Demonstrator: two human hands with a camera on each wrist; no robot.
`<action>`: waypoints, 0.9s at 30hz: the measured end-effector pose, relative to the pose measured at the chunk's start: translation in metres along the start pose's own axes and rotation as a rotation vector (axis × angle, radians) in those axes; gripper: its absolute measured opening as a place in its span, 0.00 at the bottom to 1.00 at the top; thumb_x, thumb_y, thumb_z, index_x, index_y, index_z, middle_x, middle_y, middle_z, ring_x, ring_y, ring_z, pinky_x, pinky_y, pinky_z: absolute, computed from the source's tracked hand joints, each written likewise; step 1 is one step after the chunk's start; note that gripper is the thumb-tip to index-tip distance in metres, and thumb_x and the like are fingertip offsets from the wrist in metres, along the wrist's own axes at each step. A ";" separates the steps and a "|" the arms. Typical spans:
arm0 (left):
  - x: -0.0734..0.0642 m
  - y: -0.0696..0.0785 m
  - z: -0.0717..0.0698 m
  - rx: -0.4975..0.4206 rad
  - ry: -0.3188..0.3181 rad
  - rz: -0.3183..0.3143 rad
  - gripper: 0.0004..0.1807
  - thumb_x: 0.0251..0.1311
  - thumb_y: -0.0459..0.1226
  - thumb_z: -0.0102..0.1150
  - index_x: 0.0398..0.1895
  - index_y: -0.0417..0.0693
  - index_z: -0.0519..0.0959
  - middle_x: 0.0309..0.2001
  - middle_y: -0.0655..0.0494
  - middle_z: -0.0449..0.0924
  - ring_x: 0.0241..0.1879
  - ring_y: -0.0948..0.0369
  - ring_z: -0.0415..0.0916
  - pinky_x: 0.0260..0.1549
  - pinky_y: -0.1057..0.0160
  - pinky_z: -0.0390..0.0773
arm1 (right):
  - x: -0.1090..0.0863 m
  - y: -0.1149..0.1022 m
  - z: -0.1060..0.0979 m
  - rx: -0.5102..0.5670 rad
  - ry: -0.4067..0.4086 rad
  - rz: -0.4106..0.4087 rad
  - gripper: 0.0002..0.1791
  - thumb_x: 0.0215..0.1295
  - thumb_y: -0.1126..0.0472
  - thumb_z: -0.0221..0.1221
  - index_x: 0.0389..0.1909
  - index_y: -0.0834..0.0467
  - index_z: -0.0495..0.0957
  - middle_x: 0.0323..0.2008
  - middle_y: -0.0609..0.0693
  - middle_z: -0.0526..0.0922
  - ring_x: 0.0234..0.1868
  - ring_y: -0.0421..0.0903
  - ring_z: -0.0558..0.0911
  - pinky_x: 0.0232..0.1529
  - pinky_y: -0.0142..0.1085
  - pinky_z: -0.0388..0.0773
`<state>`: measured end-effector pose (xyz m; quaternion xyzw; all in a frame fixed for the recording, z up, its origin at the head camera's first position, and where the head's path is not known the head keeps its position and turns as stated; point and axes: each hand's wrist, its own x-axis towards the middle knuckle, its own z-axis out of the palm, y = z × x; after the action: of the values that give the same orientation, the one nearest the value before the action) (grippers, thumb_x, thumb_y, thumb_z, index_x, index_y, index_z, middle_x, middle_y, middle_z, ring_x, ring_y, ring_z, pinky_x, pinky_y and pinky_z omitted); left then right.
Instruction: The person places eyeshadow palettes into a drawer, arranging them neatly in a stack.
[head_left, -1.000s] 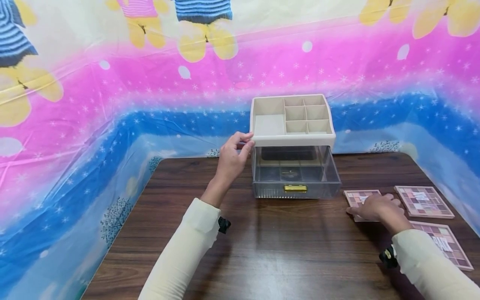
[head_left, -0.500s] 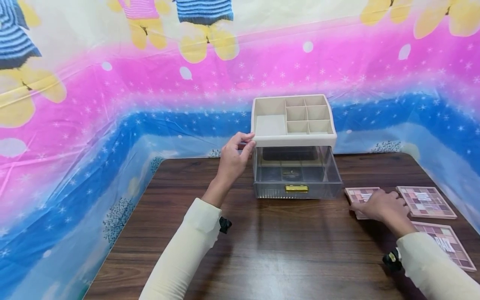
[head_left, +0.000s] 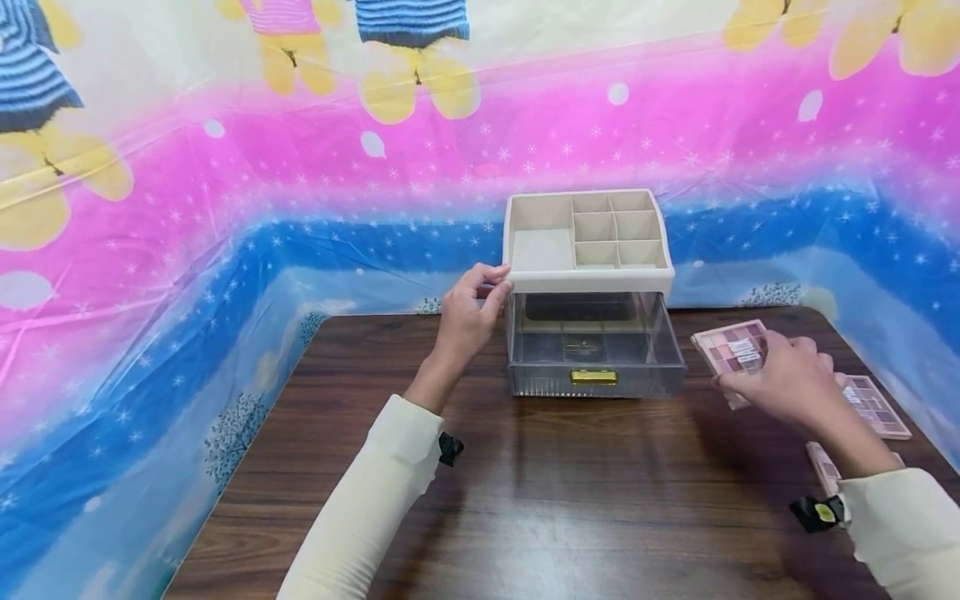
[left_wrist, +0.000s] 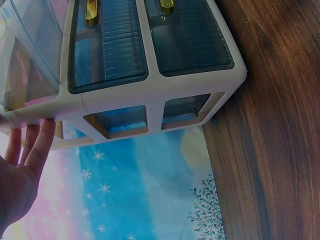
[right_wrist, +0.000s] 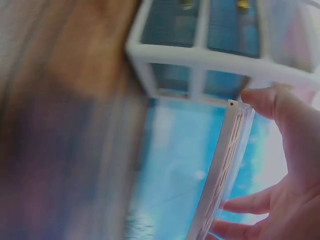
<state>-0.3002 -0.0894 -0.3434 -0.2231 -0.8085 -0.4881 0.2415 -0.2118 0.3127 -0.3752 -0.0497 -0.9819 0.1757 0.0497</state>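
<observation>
A cream makeup organizer (head_left: pixel 588 281) with a divided top stands at the back of the table, its smoky clear upper drawer (head_left: pixel 596 379) pulled out. My left hand (head_left: pixel 468 308) holds the organizer's top left front corner between thumb and fingers; in the left wrist view, the fingers (left_wrist: pixel 40 145) lie against the side frame. To the right of the drawer, my right hand (head_left: pixel 791 379) grips an eyeshadow palette (head_left: pixel 731 350), tilted and raised off the table. The right wrist view shows this palette (right_wrist: pixel 220 170) edge-on, its edges between thumb and fingers.
Two more palettes lie at the right: one (head_left: pixel 877 408) behind my right wrist, the other (head_left: pixel 823 468) mostly hidden under my forearm. In the left wrist view, two lower drawers (left_wrist: pixel 110 45) are pushed in. A printed cloth (head_left: pixel 375 192) hangs around the dark wooden table (head_left: pixel 570 500).
My right hand has taken hold of the nearest palette and lifted it off the table, tilting it. The left hand has stayed at the organizer's corner.
</observation>
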 end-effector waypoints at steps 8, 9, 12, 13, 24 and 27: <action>-0.001 -0.001 0.000 -0.030 0.010 -0.003 0.12 0.71 0.37 0.61 0.53 0.42 0.82 0.50 0.43 0.85 0.43 0.49 0.86 0.37 0.55 0.90 | -0.005 -0.024 -0.032 0.014 0.058 -0.169 0.53 0.52 0.40 0.71 0.72 0.66 0.63 0.54 0.76 0.69 0.46 0.70 0.69 0.29 0.50 0.67; -0.001 -0.002 0.000 -0.032 0.011 -0.001 0.12 0.71 0.37 0.61 0.53 0.42 0.82 0.50 0.43 0.85 0.43 0.49 0.86 0.37 0.55 0.90 | -0.006 -0.026 -0.035 0.019 0.055 -0.182 0.53 0.52 0.41 0.71 0.72 0.65 0.63 0.55 0.76 0.69 0.48 0.70 0.68 0.29 0.50 0.66; -0.001 -0.002 0.000 -0.027 0.010 0.003 0.12 0.71 0.37 0.61 0.53 0.42 0.82 0.52 0.44 0.85 0.43 0.49 0.86 0.36 0.56 0.90 | -0.009 -0.036 -0.045 0.041 0.036 -0.213 0.56 0.50 0.44 0.73 0.76 0.63 0.59 0.61 0.77 0.65 0.51 0.71 0.66 0.31 0.48 0.65; -0.001 -0.002 0.000 -0.023 0.009 0.004 0.12 0.71 0.37 0.61 0.53 0.42 0.82 0.52 0.44 0.85 0.43 0.50 0.86 0.37 0.57 0.90 | -0.010 -0.039 -0.049 0.048 0.026 -0.222 0.57 0.50 0.44 0.73 0.77 0.62 0.57 0.63 0.78 0.63 0.53 0.71 0.65 0.33 0.49 0.66; 0.001 -0.001 0.001 -0.025 0.012 0.015 0.12 0.71 0.37 0.61 0.53 0.41 0.82 0.53 0.44 0.85 0.43 0.49 0.86 0.37 0.57 0.90 | -0.013 -0.088 -0.073 0.065 -0.036 -0.542 0.57 0.41 0.52 0.77 0.76 0.54 0.64 0.72 0.64 0.65 0.63 0.64 0.66 0.52 0.62 0.73; 0.001 0.000 0.001 -0.022 0.011 0.011 0.12 0.71 0.37 0.61 0.53 0.41 0.82 0.53 0.44 0.85 0.43 0.49 0.87 0.37 0.58 0.90 | -0.011 -0.102 -0.075 0.043 -0.061 -0.619 0.54 0.40 0.52 0.77 0.75 0.51 0.67 0.72 0.59 0.67 0.65 0.62 0.66 0.55 0.62 0.70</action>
<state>-0.3009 -0.0883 -0.3432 -0.2275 -0.8006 -0.4967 0.2460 -0.2003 0.2422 -0.2701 0.2580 -0.9475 0.1742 0.0725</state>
